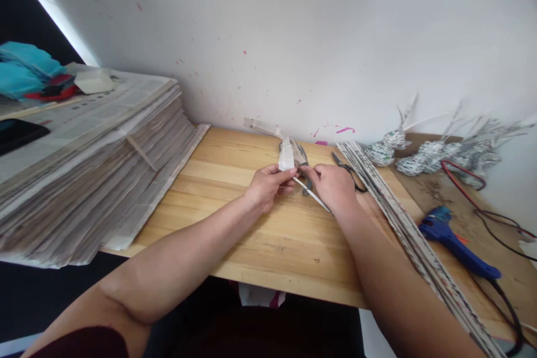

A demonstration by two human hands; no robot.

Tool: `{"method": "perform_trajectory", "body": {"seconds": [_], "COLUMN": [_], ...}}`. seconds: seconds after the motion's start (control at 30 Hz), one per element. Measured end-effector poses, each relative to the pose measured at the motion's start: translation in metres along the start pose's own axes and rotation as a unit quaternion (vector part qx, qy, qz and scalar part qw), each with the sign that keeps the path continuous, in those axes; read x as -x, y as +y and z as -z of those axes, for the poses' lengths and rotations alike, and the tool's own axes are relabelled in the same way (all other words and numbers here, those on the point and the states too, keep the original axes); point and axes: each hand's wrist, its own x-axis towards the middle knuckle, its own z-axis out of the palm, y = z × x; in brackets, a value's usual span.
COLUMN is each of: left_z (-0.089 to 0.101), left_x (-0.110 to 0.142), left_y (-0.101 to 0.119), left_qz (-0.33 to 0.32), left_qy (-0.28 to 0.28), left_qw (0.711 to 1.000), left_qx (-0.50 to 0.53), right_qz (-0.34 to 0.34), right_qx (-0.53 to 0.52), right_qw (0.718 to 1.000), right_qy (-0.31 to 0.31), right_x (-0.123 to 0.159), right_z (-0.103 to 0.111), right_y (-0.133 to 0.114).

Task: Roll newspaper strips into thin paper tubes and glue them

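My left hand [271, 184] is closed on a strip of newspaper [287, 155], its thumb pressed along the lower end. From between the fingers a thin pale stick [312, 194] slants down toward my right wrist. My right hand [333, 183] is closed too, with its fingertips at the lower end of the strip, close to the left thumb. Just behind the fingers lies a brownish-grey object [300, 154], partly covered, whose kind I cannot make out. Another long newspaper strip [264, 127] stretches back toward the wall. Black-handled scissors [350, 169] lie beyond my right hand.
A tall stack of newspapers [104, 162] fills the left side, with a phone [20, 133] and a white block [94, 81] on top. To the right lie rolled paper sticks [394, 218], a blue glue gun [459, 243] with its cord, and several woven paper pieces [428, 158] by the wall.
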Motion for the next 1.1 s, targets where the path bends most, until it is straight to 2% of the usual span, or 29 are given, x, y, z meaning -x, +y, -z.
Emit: {"method": "perform_trajectory", "body": {"seconds": [0.1,0.23,0.27,0.33,0.43,0.63,0.87,1.0,1.1], "left_z": [-0.001,-0.002,-0.002,-0.002,-0.003,-0.004,-0.004,-0.003,-0.001], "left_x": [0.000,0.000,0.000,0.001,0.001,0.002,0.000,-0.001,-0.002], "left_y": [0.001,0.002,0.003,0.003,0.004,0.007,0.010,0.008,0.008], "left_qz": [-0.005,-0.003,-0.002,-0.002,-0.003,0.011,0.008,-0.001,0.002], "left_qy": [0.007,0.014,0.015,0.013,0.018,0.032,0.039,0.032,0.032], "left_qw": [1.000,1.000,1.000,0.999,0.999,0.998,0.998,0.998,0.998], "left_qx": [0.001,0.018,0.026,0.039,0.044,0.044,0.051,0.057,0.056], "right_qz": [0.002,0.054,0.065,0.090,0.105,0.103,0.101,0.101,0.100], "right_qx": [-0.029,-0.152,-0.185,-0.227,-0.233,-0.218,-0.218,-0.261,-0.247], "right_qw": [0.999,0.977,0.971,0.965,0.966,0.969,0.971,0.960,0.964], "right_qy": [0.044,0.140,0.140,0.094,0.038,0.058,-0.011,-0.004,0.005], "right_x": [0.000,0.008,0.011,0.018,0.024,0.024,0.023,0.023,0.024], "right_z": [0.003,0.015,0.018,0.021,0.019,0.013,0.021,0.020,0.019], "right_y": [0.002,-0.007,-0.012,-0.021,-0.030,-0.026,-0.024,-0.025,-0.025]}}
